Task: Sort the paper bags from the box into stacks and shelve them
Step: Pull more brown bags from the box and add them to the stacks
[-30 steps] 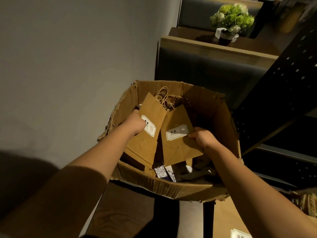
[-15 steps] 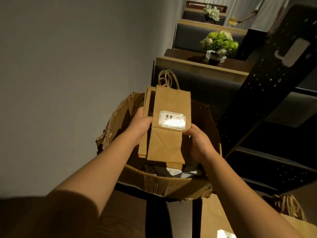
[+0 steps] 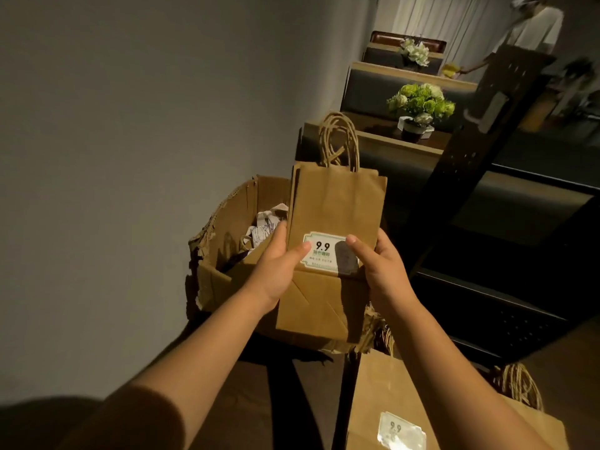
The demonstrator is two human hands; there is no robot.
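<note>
Flat brown paper bags (image 3: 334,206) with twine handles and a white "9.9" label are held upright above a torn cardboard box (image 3: 224,222). My left hand (image 3: 279,264) grips their left edge, thumb on the label. My right hand (image 3: 376,261) grips the right edge, thumb beside the label. At least two bags are pressed together in the bundle. More crumpled bags lie inside the box. A stack of the same brown bags (image 3: 422,410) lies at the lower right, label up.
A grey wall runs along the left. A black perforated metal shelf (image 3: 480,190) stands at the right. Booth seats and tables with flower pots (image 3: 418,108) recede behind the box. A person (image 3: 526,30) stands far back right.
Both hands have lifted the bags up out of the box and brought them together into one bundle, nearer to me. The view has tilted upward.
</note>
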